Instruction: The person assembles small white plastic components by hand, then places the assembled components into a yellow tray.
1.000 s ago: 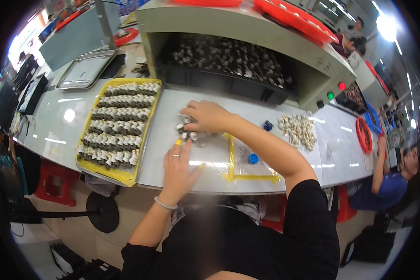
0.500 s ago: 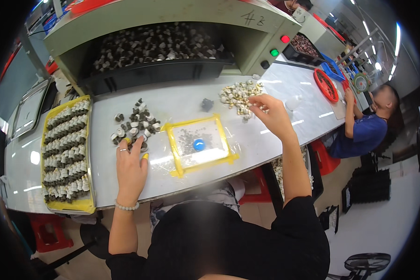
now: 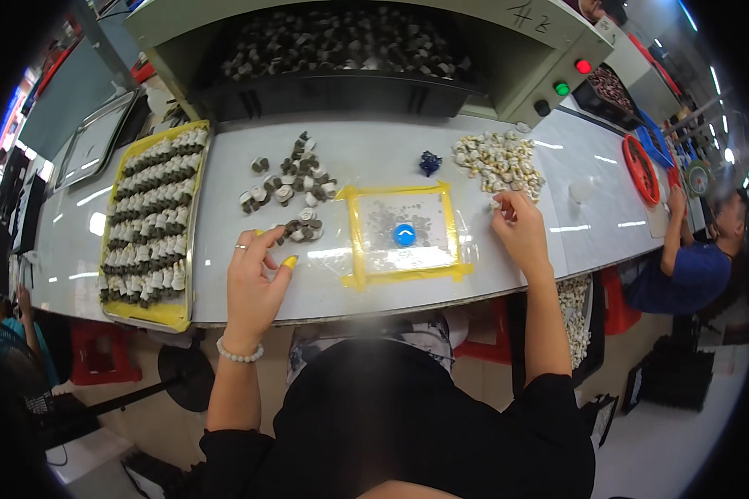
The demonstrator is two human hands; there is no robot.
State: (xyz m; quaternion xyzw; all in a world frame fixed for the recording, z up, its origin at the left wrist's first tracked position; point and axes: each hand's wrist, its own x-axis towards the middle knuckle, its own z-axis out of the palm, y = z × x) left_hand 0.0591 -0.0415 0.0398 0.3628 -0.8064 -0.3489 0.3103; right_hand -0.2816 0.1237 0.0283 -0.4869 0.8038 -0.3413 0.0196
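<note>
My left hand (image 3: 256, 279) lies low over the table, thumb and index finger apart, with yellow on some fingertips. Its fingers reach a small cluster of dark pieces with white caps (image 3: 304, 226), just nearer than a looser pile of the same pieces (image 3: 308, 179). My right hand (image 3: 520, 231) is raised in a pinch, and a small pale piece shows at its fingertips. A heap of small off-white pieces (image 3: 499, 158) lies just beyond it. Between my hands a yellow-taped rectangle (image 3: 358, 237) holds scattered small grey bits and a round blue cap (image 3: 404, 235).
A yellow-lined tray (image 3: 187, 283) with rows of white-and-dark pieces stands at left. A pale green machine housing (image 3: 516, 66) holds a black bin (image 3: 341, 96) of similar pieces. A dark blue clump (image 3: 429, 163) sits beyond the rectangle. A person in blue (image 3: 682, 274) works at right.
My right hand has drawn back from the off-white heap toward me. A few capped pieces now lie apart from their pile, closer to my left fingers. The whole view has shifted.
</note>
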